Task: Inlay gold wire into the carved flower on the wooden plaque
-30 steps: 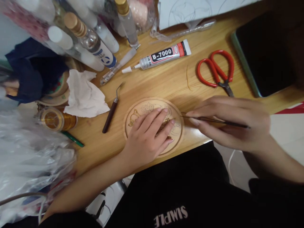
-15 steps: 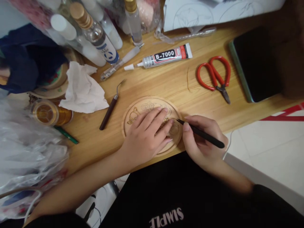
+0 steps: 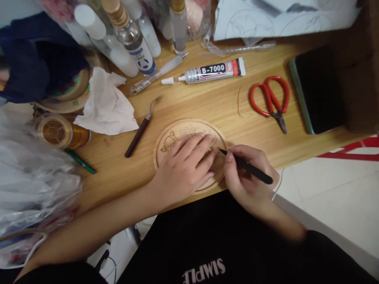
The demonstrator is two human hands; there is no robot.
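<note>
A round wooden plate (image 3: 158, 136) with a raised rim lies at the table's front edge. Pencilled outlines and gold wire shapes (image 3: 168, 141) show on its face. My left hand (image 3: 186, 165) rests flat across the plate, fingers spread, covering much of the middle. Just right of it, my right hand (image 3: 251, 169) grips black tweezers (image 3: 251, 169). Their pointed tip is over the plate's right side, close to my left fingertips and a bit of gold wire (image 3: 210, 149). Whether the tip pinches the wire is too small to tell.
Behind the plate lie a B-7000 glue tube (image 3: 214, 71), red-handled cutters (image 3: 271, 98) and a dark phone (image 3: 318, 90). To the left are a hooked tool (image 3: 139, 134), crumpled tissue (image 3: 108, 104) and a gold wire spool (image 3: 60, 132). Bottles (image 3: 137, 51) and drawn sheets (image 3: 251, 23) stand farther back.
The camera view has shifted slightly. My right hand and the tweezers have moved a little nearer my left hand, which stays on the plate.
</note>
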